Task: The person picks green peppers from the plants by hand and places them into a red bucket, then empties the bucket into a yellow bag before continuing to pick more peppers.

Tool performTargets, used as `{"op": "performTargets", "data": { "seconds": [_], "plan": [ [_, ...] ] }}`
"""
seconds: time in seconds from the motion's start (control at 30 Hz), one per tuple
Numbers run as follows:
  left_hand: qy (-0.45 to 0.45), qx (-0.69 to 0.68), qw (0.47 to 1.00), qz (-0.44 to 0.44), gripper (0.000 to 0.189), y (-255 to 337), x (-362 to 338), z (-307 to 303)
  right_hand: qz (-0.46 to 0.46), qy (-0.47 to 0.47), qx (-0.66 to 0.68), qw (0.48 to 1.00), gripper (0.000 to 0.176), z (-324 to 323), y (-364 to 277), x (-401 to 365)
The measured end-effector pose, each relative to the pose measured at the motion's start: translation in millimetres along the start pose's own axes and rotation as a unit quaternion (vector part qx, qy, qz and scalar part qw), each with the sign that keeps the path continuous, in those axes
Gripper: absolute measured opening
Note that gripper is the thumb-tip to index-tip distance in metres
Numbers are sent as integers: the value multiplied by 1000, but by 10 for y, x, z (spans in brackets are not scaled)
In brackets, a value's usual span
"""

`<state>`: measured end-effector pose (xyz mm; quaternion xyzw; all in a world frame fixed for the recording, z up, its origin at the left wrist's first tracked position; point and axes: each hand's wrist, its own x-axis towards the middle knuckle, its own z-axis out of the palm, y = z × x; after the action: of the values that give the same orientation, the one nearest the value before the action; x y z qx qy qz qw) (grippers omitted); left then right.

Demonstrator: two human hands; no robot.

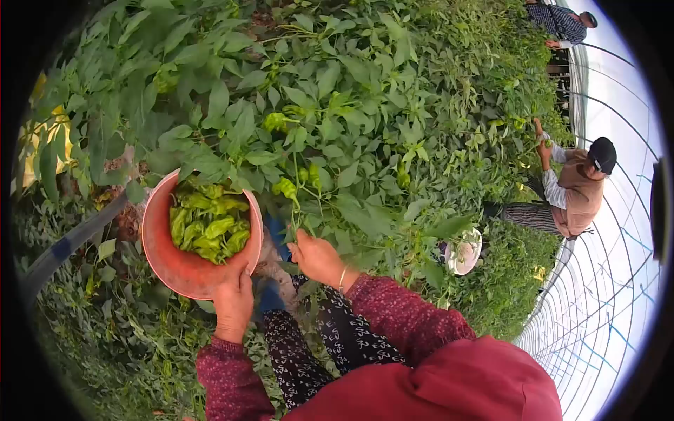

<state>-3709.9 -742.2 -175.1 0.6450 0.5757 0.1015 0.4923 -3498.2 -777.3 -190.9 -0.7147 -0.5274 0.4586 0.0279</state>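
Note:
My left hand [234, 298] grips the near rim of a red bucket [160, 254], fingers over its edge. Inside the bucket lies a heap of light green peppers [209, 223]. To the right of the bucket, my right hand [319, 259] is closed, its thumb and fingers pinching a thin green plant stem among the leaves. Just above those fingers a wrinkled green pepper [286, 189] hangs on the plant, with another pepper [314, 177] beside it. Higher up hangs one more pepper [275, 122], partly behind leaves.
Dense pepper plants [365, 91] surround me. A grey pipe [77, 242] slants at the left. On the right, a person in a brown vest [579, 189] reaches into plants near a white bucket [464, 252]. Another person [558, 22] stands farther off, beside the greenhouse frame [604, 281].

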Motion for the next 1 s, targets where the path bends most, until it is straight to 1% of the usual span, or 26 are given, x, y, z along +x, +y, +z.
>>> {"op": "performTargets", "data": {
  "seconds": [0.03,0.07,0.17,0.27,0.37,0.4,0.5,0.53,0.57,0.6,0.63,0.67,0.7,0.73,0.77,0.8,0.83,0.87,0.9,1.0],
  "plan": [
    [16,-5,999,45,18,98,151,-20,-12,-7,-11,1000,22,33,-42,6],
    [10,-8,998,59,19,213,280,-28,-18,2,10,1000,23,44,-101,2],
    [6,-5,994,110,20,606,678,34,-40,2,2,999,34,57,-167,18],
    [3,14,984,176,22,931,1090,261,-47,-15,-10,999,34,15,-218,42],
    [-75,69,963,251,24,1259,1400,474,-29,-53,94,994,31,22,-232,89],
    [-129,55,962,235,23,1239,1476,614,-52,-36,75,995,29,-7,-225,84],
    [-278,143,926,209,22,959,1610,1018,-99,-60,125,985,26,-425,-212,94],
    [-304,189,912,199,21,905,1638,1081,-91,-73,173,978,24,-556,-69,114],
    [-327,234,896,187,20,841,1642,1124,-38,-79,269,959,22,-710,172,133],
    [-350,278,877,175,21,763,1622,1164,46,-57,389,918,21,-876,496,159],
    [-351,301,867,184,19,664,1593,1255,145,17,505,851,19,-1123,998,183],
    [-346,324,860,190,18,533,1513,1288,166,101,541,818,18,-1050,1649,278],
    [-341,347,851,195,17,428,1435,1315,161,200,561,787,19,-1345,1871,171],
    [-322,371,842,224,16,372,1380,1341,234,290,531,761,20,-1531,2107,191],
    [-311,359,849,232,16,361,1352,1360,292,330,486,755,23,-1655,2354,214],
    [-300,347,857,237,16,369,1327,1373,294,349,422,784,24,-1584,2837,267],
    [-288,334,864,242,17,373,1317,1383,307,337,281,845,26,-1640,2962,299],
    [-284,314,872,245,17,369,1327,1398,311,317,133,886,27,-1683,3052,332],
    [-280,294,879,249,17,362,1347,1414,308,289,-18,906,29,-1718,3141,377],
    [-273,268,888,254,17,389,1380,1436,327,130,-176,919,37,-1514,3740,587]
  ]
}}
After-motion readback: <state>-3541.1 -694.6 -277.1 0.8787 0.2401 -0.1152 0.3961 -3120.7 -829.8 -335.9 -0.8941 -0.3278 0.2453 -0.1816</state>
